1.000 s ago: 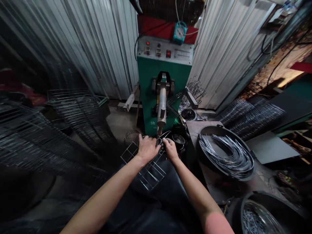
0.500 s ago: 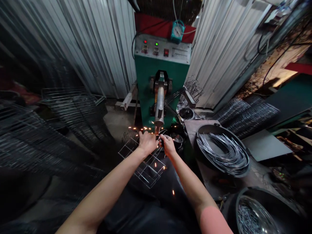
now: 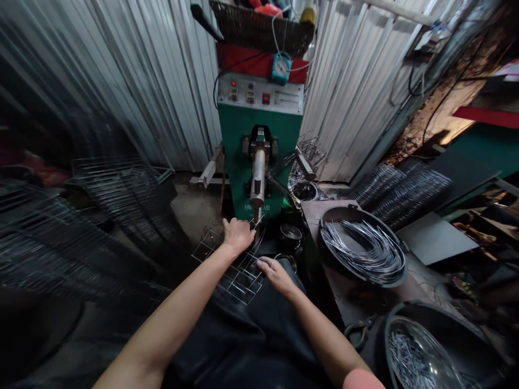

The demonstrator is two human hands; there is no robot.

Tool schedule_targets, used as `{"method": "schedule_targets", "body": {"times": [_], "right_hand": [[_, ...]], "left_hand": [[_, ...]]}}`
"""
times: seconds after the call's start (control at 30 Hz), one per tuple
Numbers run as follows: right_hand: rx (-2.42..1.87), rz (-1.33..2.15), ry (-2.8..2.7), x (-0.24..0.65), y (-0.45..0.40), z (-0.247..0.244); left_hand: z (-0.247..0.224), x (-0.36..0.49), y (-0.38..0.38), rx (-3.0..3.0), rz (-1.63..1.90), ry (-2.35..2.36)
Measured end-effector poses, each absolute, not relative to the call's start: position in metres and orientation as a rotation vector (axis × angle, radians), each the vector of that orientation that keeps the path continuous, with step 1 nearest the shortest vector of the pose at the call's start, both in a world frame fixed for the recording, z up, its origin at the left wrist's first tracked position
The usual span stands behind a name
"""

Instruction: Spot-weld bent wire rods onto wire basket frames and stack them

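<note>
Head view: the left hand presses spread on a welded wire grid, seemingly to keep it under the spot welder's electrode — the right hand's curled grip sits near the grid, though whether it pinches a wire I cannot tell.

The shed is dim, with the brightest light glowing at the far right past the corrugated steel wall. Heavy shadow fills the lower left, where wire racks smear into blur at the warped edge, while the wire grid is fairly sharp.
</note>
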State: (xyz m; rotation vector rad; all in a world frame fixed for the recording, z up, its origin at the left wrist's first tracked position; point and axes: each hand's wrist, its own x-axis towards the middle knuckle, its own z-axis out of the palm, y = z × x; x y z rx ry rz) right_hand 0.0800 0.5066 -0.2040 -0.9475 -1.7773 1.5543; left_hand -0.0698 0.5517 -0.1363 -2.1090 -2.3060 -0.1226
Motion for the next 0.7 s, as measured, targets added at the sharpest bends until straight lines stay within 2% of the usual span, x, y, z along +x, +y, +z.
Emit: {"method": "schedule_targets", "body": {"times": [0.7], "right_hand": [[-0.969, 1.508, -1.734, 0.068, 0.508, -0.206]], "left_hand": [[-0.138, -0.071, 0.550, -2.140, -0.166, -2.240]]}}
